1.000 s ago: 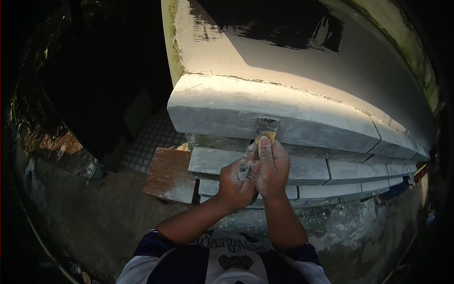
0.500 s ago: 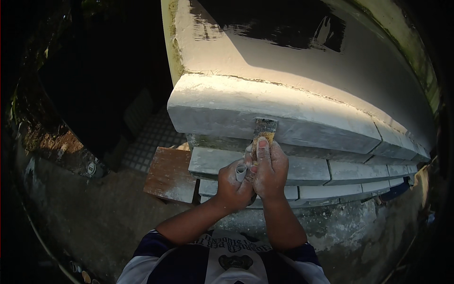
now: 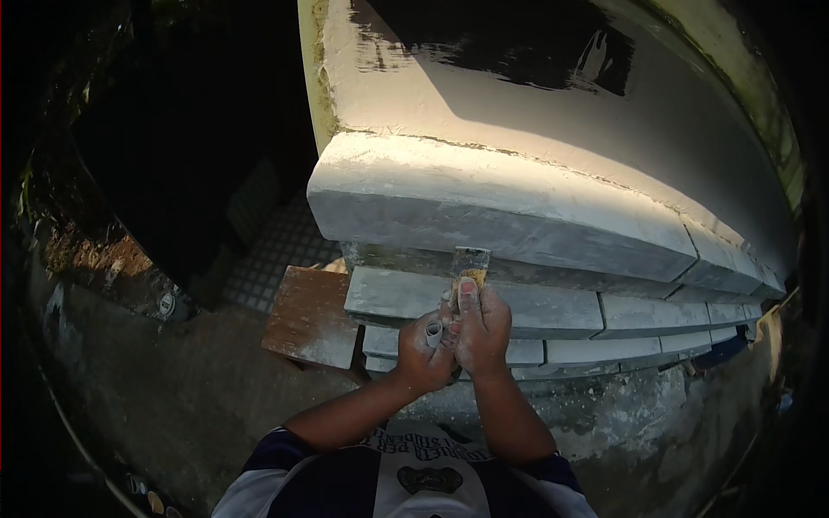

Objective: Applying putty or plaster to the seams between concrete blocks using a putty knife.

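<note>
Dusty white powder coats both hands, which are close together in front of the stepped ledge. A putty knife [image 3: 472, 258] with a worn, stained blade points away from me. My right hand [image 3: 482, 335] grips it, thumb laid along its lower part. Fingers of my left hand [image 3: 419, 358] curl round a small pale rolled tube [image 3: 433, 330], whose open end faces up; its material is unclear. The blade's tip appears just over the lower edge of the grey-white top block [image 3: 509, 226]; whether it touches, I cannot tell.
Lower pale ledges [image 3: 449, 298] step down toward me. A brown wooden stool or bench [image 3: 306, 315] stands left of them. Behind the top block rises a cream wall [image 3: 389, 104] with a black painted patch [image 3: 518, 43]. A tiled floor [image 3: 275, 255] lies at the left.
Both hands have drawn back toward me and slightly left. The putty knife's blade has come down from the top block's front face to its lower edge.
</note>
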A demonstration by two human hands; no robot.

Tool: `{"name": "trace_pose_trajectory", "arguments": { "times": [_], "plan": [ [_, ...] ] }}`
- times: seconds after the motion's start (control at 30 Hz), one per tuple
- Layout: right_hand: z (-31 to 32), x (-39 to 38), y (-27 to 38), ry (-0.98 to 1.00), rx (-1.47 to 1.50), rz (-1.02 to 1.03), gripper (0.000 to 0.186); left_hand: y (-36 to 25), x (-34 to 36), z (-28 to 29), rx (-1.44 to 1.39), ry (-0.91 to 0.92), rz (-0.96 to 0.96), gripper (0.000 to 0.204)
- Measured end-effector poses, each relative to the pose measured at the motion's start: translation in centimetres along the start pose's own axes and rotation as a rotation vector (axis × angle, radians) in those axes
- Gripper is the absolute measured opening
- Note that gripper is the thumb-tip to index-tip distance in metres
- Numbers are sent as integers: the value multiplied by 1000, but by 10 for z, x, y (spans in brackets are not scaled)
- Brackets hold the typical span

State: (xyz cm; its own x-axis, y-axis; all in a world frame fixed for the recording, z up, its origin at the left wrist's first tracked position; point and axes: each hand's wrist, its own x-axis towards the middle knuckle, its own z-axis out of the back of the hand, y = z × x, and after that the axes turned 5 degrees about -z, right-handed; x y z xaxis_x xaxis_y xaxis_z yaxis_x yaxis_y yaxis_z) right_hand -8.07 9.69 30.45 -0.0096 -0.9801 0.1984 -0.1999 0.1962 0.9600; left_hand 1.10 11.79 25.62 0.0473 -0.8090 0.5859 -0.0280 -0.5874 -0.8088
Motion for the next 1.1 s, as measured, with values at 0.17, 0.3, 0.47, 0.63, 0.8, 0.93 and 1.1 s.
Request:
{"name": "trace_pose_trajectory", "arguments": {
  "times": [0.17,0.3,0.47,0.63,0.8,0.93,1.1],
  "plan": [
    [0,-1,-13,41,107,-8,32,12,-5,4,-7,-14,-41,21],
    [-6,8,5,9,11,47,31,2,12,4,25,1,-50,19],
    [-13,10,25,12,93,28,29,-11,19,7,32,4,-77,18],
    [-8,6,3,-21,28,21,28,0,8,4,34,-30,-26,17],
    [-14,20,32,11,120,82,33,-22,35,5,51,14,-116,19],
    [-13,13,25,4,134,63,33,-13,25,5,70,9,-116,20],
    [-9,6,13,-14,26,13,28,-3,12,3,44,-35,-108,20]
  ]
}}
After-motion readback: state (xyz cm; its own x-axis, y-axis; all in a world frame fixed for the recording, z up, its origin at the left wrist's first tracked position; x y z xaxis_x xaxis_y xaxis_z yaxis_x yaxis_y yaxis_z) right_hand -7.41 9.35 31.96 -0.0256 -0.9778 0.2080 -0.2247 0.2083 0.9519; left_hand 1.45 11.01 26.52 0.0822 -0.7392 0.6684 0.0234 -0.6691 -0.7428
